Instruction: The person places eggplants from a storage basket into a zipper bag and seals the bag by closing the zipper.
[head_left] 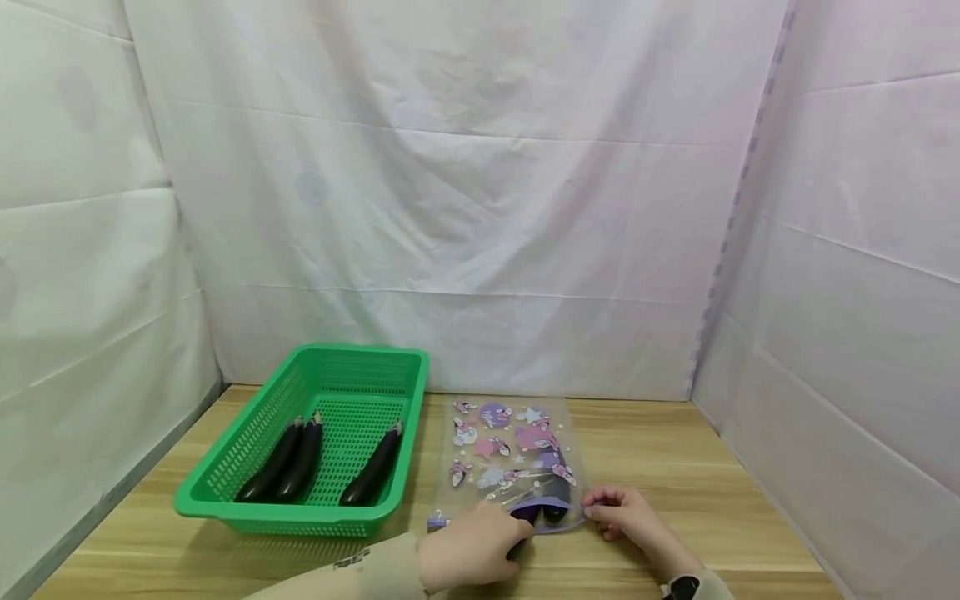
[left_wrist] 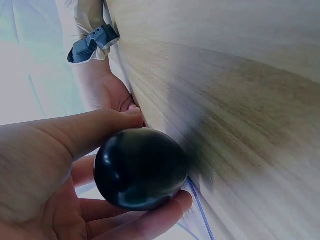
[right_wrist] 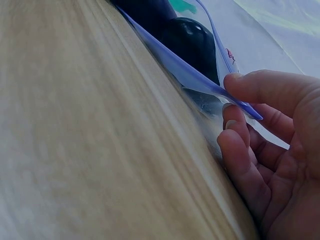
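Note:
My left hand [head_left: 474, 546] grips a dark eggplant [left_wrist: 142, 170] by its rounded end, thumb on one side and fingers on the other. The far part of that eggplant points into the mouth of a clear zip bag [head_left: 480, 454] printed with pink and purple figures, lying flat on the table. Another eggplant [right_wrist: 189, 47] lies inside the bag along its right side. At the right corner of the mouth, my right hand [head_left: 626, 518] pinches the purple zip edge [right_wrist: 200, 82] between thumb and fingers. The mouth stands parted around the eggplants.
A green plastic basket [head_left: 416, 417] stands on the left of the wooden table [head_left: 675, 467]. Inside it are two eggplants side by side [head_left: 302, 458] and a single eggplant [head_left: 372, 467] near its right wall. White cloth [head_left: 465, 208] hangs behind and on both sides.

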